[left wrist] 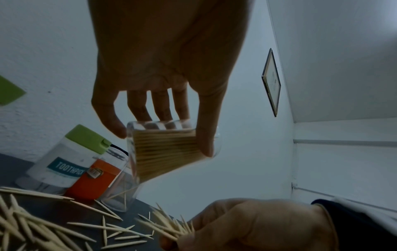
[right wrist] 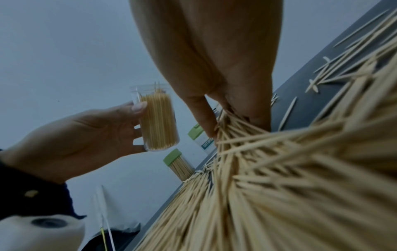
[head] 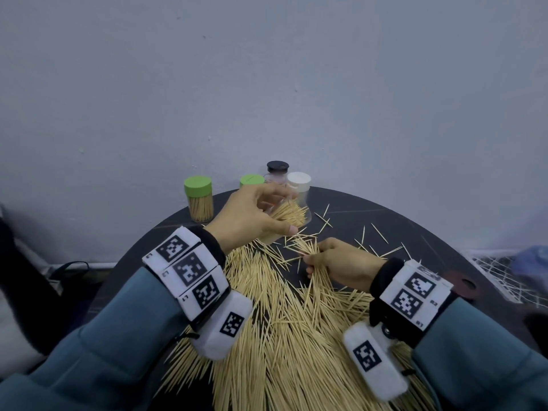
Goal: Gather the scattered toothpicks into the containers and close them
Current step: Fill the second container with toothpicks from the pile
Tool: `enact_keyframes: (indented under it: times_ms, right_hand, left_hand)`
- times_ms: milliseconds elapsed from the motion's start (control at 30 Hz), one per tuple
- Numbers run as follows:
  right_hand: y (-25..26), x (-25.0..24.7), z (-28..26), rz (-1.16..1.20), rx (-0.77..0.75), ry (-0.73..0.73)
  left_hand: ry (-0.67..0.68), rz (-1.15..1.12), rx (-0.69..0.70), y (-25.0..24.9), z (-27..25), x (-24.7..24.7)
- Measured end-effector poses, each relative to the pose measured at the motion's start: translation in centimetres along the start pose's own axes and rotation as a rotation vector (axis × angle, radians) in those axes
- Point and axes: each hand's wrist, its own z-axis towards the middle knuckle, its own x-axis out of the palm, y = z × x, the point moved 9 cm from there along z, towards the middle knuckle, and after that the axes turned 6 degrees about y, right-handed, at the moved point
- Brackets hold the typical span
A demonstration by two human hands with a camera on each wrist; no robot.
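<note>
My left hand (head: pixel 255 215) holds a clear open container (left wrist: pixel 165 149), tilted and nearly full of toothpicks, above the far part of the round dark table (head: pixel 430 232). In the right wrist view the same container (right wrist: pixel 158 118) sits between the left hand's thumb and fingers. My right hand (head: pixel 335 262) pinches a small bundle of toothpicks (head: pixel 305 247) at the far edge of the big toothpick pile (head: pixel 290 336), just below the container. In the left wrist view that bundle (left wrist: pixel 171 227) sticks out of the right fist (left wrist: pixel 257 225).
At the table's back stand a closed green-lidded container full of toothpicks (head: pixel 199 200), a second green-lidded one (head: pixel 252 180), a black-lidded one (head: pixel 277 170) and a white-lidded one (head: pixel 299 182). Loose toothpicks (head: pixel 373 238) lie scattered on the right. A wall rises close behind.
</note>
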Motion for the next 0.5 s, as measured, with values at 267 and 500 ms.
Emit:
enact_keyframes:
  times_ms: [267, 500]
  right_hand:
    - [0.9, 0.8, 0.6, 0.225, -0.077, 0.066]
    - [2.4, 0.1, 0.6, 0.423, -0.196, 0.005]
  left_hand:
    - [0.014, 0.024, -0.008, 0.0, -0.1, 0.3]
    - [0.009, 0.031, -0.019, 0.3, -0.1, 0.3]
